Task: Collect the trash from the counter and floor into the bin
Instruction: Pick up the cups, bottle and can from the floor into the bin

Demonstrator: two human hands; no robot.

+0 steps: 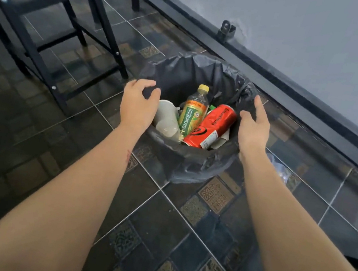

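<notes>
Left hand [138,103], right hand [254,129] open, empty, flanking bin [192,160]; careless liner tug could tip it, spilling bottle [191,114], can [211,128].

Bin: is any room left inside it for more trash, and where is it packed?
The bin is crowded along its near side: white cup, green bottle and red can lie side by side. Bare black liner shows only at the far side, behind the bottle's yellow cap. The left hand and right hand flank the rim, both empty.

Both empty hands flank the bin [183,159] holding bottles.
</notes>
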